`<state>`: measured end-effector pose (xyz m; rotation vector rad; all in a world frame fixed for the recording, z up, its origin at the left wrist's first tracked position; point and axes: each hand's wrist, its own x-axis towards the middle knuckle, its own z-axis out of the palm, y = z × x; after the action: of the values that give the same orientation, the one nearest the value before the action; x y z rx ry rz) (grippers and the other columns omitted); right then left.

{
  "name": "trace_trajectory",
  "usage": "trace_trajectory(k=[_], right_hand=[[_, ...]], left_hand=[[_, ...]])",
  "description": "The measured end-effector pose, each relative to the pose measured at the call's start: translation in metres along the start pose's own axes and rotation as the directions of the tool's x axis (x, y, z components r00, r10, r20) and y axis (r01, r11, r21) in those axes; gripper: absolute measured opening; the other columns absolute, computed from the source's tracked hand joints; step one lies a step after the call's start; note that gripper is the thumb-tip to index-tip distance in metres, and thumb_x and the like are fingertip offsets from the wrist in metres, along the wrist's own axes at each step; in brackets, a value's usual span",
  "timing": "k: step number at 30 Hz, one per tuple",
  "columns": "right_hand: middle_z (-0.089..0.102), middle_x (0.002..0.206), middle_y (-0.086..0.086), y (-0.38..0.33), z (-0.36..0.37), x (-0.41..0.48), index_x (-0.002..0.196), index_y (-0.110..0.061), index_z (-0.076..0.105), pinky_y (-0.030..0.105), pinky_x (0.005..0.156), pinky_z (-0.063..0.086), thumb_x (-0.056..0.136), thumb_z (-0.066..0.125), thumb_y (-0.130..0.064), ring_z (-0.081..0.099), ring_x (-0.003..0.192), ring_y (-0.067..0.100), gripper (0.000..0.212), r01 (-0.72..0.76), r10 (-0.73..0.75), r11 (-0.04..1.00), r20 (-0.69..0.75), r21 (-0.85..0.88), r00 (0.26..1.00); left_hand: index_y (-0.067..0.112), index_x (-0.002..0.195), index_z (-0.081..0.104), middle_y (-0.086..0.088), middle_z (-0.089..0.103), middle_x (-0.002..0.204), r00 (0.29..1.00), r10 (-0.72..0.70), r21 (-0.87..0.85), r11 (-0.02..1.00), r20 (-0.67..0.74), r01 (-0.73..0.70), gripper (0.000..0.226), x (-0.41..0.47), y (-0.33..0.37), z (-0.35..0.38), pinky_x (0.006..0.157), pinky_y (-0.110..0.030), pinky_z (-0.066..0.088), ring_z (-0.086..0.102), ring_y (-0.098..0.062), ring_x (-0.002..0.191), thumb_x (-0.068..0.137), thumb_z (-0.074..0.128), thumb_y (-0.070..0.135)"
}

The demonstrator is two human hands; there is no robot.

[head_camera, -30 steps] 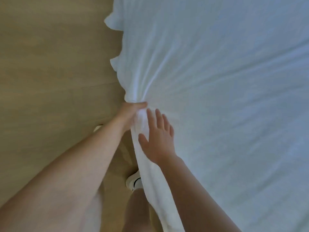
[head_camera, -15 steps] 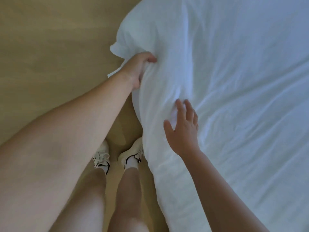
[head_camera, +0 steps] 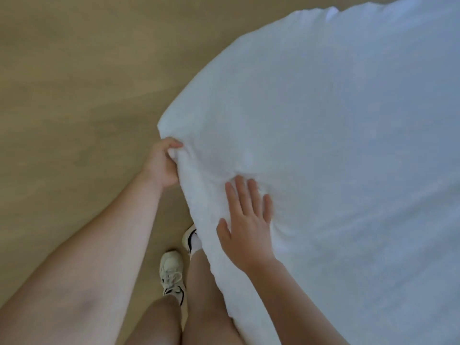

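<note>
A large white sheet point(head_camera: 336, 145) covers the bed and fills the right side of the view. My left hand point(head_camera: 163, 163) grips the sheet's edge near the bed's rounded corner, fingers curled round the bunched cloth. To its right, my right hand point(head_camera: 245, 220) lies flat on the sheet with straight, spread fingers, pressing the cloth down near the bed's edge. The cloth dents slightly under those fingers.
A light wooden floor point(head_camera: 74, 95) takes up the left half. My two legs stand close beside the bed, in white sneakers point(head_camera: 173, 272); one shoe is partly hidden under the sheet's edge.
The view has swung so the bed's corner shows. My left hand keeps hold of the sheet's edge and has come nearer my right hand, which still lies flat on the cloth.
</note>
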<state>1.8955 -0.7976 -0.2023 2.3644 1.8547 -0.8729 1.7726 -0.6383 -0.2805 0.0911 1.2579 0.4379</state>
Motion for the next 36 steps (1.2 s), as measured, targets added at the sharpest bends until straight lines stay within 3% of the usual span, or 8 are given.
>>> trace_trajectory(k=[4,13,20,25,28,31,34,36], right_hand=[[0.049,0.138,0.018,0.011,-0.028,0.024,0.131,-0.003,0.052,0.05,0.104,0.024,0.07,0.062,-0.017,0.044,0.129,0.038,0.064,0.111,-0.114,0.993,-0.144,-0.031,0.983],[0.016,0.157,0.012,-0.019,-0.069,0.093,0.149,-0.013,0.022,0.039,0.115,0.0,0.089,0.043,-0.04,0.005,0.145,0.03,0.069,-0.025,0.042,0.978,-0.078,0.209,0.996],[0.0,0.159,0.007,-0.054,-0.07,0.121,0.151,-0.025,0.007,0.038,0.112,-0.009,0.091,0.041,-0.055,-0.009,0.144,0.018,0.076,-0.204,0.211,0.956,-0.013,0.213,0.977],[0.015,0.155,0.014,-0.096,-0.074,0.133,0.149,-0.027,0.016,0.037,0.111,0.001,0.085,0.032,-0.061,0.005,0.141,0.021,0.074,-0.247,0.33,0.923,-0.276,0.294,0.903],[0.002,0.158,0.014,-0.116,-0.049,0.141,0.149,-0.03,0.005,0.04,0.112,-0.012,0.089,0.028,-0.059,-0.007,0.145,0.024,0.07,-0.37,0.388,0.915,-0.092,0.162,0.917],[-0.013,0.159,0.005,-0.106,-0.028,0.164,0.151,-0.028,-0.002,0.043,0.105,-0.026,0.094,0.024,-0.056,-0.02,0.143,0.023,0.069,-0.453,0.454,0.891,0.042,-0.025,0.89],[-0.008,0.159,0.0,-0.104,-0.018,0.185,0.151,-0.026,0.004,0.044,0.097,-0.036,0.091,0.02,-0.056,-0.02,0.143,0.021,0.069,-0.441,0.446,0.892,0.031,-0.097,0.894],[-0.004,0.16,0.0,-0.106,-0.014,0.189,0.151,-0.025,0.008,0.044,0.095,-0.037,0.092,0.027,-0.05,-0.017,0.144,0.02,0.067,-0.432,0.439,0.895,0.049,-0.11,0.897]], left_hand=[[0.014,0.081,0.077,-0.004,0.072,0.089,0.994,0.105,-0.083,0.991,0.009,-0.104,0.039,0.011,0.043,0.008,0.073,-0.029,0.055,0.07,-0.022,0.082,0.064,0.044,0.024],[0.016,0.071,0.078,-0.002,0.074,0.082,0.999,0.04,0.097,0.994,0.01,-0.041,0.032,-0.002,0.105,0.015,0.072,-0.031,0.052,0.071,-0.019,0.075,0.083,0.05,0.023],[0.009,0.095,0.066,-0.008,0.072,0.077,0.998,-0.001,0.014,1.0,0.055,0.0,0.029,0.003,0.13,0.052,0.069,-0.03,0.052,0.068,-0.025,0.077,0.093,0.046,0.03],[0.015,0.105,0.074,-0.007,0.069,0.113,0.951,-0.098,0.01,0.995,0.292,0.1,0.033,-0.044,0.144,-0.015,0.078,-0.034,0.055,0.065,-0.022,0.107,0.081,0.065,0.037],[0.013,0.125,0.059,-0.008,0.064,0.122,0.975,-0.213,-0.001,0.977,0.066,0.213,0.05,-0.027,0.143,-0.058,0.089,-0.04,0.051,0.06,-0.024,0.113,0.083,0.062,0.041],[0.013,0.099,0.061,-0.005,0.067,0.093,0.916,-0.293,-0.137,0.955,-0.273,0.264,0.022,0.025,0.154,-0.072,0.084,-0.034,0.051,0.065,-0.019,0.087,0.094,0.051,0.033],[0.02,0.068,0.044,0.008,0.044,0.046,0.91,-0.272,0.135,0.936,-0.312,0.325,0.027,0.07,0.168,-0.074,0.051,-0.02,0.042,0.044,-0.005,0.039,0.093,0.056,0.025],[0.019,0.081,0.053,0.005,0.054,0.062,0.942,-0.28,0.535,0.776,-0.182,0.334,0.012,0.085,0.166,-0.051,0.05,-0.021,0.045,0.052,-0.006,0.049,0.089,0.061,0.022]])
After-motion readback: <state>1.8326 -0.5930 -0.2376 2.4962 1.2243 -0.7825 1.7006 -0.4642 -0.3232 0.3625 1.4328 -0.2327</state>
